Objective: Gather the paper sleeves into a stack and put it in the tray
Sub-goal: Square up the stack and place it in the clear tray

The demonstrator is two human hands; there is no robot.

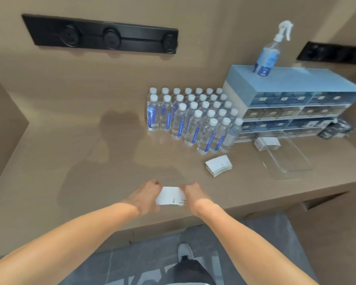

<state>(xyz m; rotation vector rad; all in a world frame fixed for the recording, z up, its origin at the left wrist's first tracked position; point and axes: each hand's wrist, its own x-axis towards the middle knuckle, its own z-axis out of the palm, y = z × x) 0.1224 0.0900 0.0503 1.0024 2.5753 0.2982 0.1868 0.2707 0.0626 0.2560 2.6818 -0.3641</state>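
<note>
- Paper sleeves, white flat card with small dark print, show as three groups: one bundle (171, 196) held between both hands at lower centre of the frame, a second loose stack (218, 165) lying on the beige counter (70, 161) to the right of centre, and a third stack (267, 143) at the far end of the clear plastic tray (292, 161) on the right.
- Left hand (145, 195) is closed on the bundle's left edge and right hand (193, 195) on its right edge, fingers curled and pressing inward; the bundle sits low over the counter near its front edge.
- By my reading, the step in hand is squaring up this bundle.
- Done so far, as it appears: one stack already lies in the tray.
- Left to do: carry the held bundle to the tray, and deal with the stack lying beside the clear water bottles (193, 120), which is near the tray but outside it.
- Roughly mid-task, I judge.
</note>
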